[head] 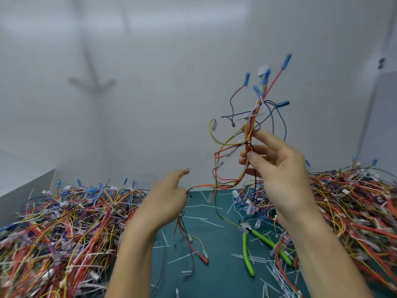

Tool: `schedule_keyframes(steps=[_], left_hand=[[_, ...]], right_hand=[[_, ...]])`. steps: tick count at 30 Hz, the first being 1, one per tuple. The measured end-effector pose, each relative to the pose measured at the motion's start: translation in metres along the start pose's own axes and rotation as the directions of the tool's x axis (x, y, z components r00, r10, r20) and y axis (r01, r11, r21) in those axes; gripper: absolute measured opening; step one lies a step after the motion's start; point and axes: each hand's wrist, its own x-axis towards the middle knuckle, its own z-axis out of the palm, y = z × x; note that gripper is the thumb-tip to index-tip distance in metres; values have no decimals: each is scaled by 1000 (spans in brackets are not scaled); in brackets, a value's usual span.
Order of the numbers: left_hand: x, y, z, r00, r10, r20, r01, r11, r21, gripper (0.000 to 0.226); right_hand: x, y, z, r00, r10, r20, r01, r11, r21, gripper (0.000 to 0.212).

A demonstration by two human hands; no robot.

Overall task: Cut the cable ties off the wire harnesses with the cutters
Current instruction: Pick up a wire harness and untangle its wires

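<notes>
Where the green tabletop (219, 278) meets its left edge, a deep left pile of harnesses (64, 222) in red, yellow, blue and white spreads out, with a pale box (25, 181) behind it against the white wall. Just right of that pile the left hand (167, 201) is raised above the tabletop, blurred, with 1 finger stretched forward; thin wires run out from behind it and hang below it, but I cannot tell whether it grips them. Short white cut tie pieces (206, 220) lie scattered over the bare green surface between the 2 piles. Further right, the right hand (277, 168) is lifted well above the tabletop and pinches 1 wire harness (251, 125) between thumb and curled fingers. This harness stands nearly upright, its blue-sleeved terminals fanning out at the top, white cable ties (256, 107) wrapped around its stem, and its lower strands trailing down and left toward the left hand. Below the right hand, the cutters (246, 228) lie flat on the tabletop, in neither hand, green handles spread apart and pointing toward the person. At the far right a right pile of harnesses (354, 201) covers the tabletop, touching 1 cutter handle.
</notes>
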Motion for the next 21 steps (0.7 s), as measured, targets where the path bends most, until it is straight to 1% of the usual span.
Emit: schedule_keyframes(steps=[1, 3, 4, 6, 8, 10, 13, 15, 16, 18, 21], left_hand=[[0, 6, -2, 991, 42, -129, -49, 998, -48, 58], [-2, 15, -9, 936, 112, -335, -177, 969, -170, 55], [-4, 20, -14, 908, 132, -398, -235, 947, -220, 54], [-10, 26, -22, 867, 179, -464, -343, 891, -297, 49], [-17, 33, -27, 851, 229, -473, -423, 833, -358, 39], [-20, 37, -28, 855, 276, -439, -448, 819, -359, 33], [-20, 39, -22, 880, 275, -388, -390, 884, -257, 29], [-19, 40, -19, 877, 266, -401, -352, 922, -159, 26], [-18, 40, -18, 871, 264, -413, -348, 927, -141, 25], [-17, 39, -18, 866, 251, -432, -352, 920, -171, 21], [-15, 36, -18, 857, 153, -492, -325, 902, -285, 12]], right_hand=[[-1, 0, 2, 1000, 3, 17, -3, 1000, -23, 52], [-2, 2, 6, 1000, 6, 31, -4, 997, -82, 55], [-3, 2, 8, 999, 5, 33, -1, 994, -111, 56], [-5, 4, 12, 999, 4, 45, 4, 987, -161, 55], [-8, 4, 17, 997, 4, 74, 11, 979, -203, 53], [-10, 5, 21, 993, 4, 114, 21, 975, -222, 51], [-12, 6, 26, 985, 15, 173, 25, 972, -232, 48], [-13, 7, 27, 977, 26, 213, 30, 967, -255, 47], [-14, 8, 27, 972, 29, 233, 35, 963, -266, 46], [-14, 9, 27, 963, 26, 267, 54, 956, -288, 48], [-15, 12, 27, 939, 59, 339, 60, 942, -329, 49]])
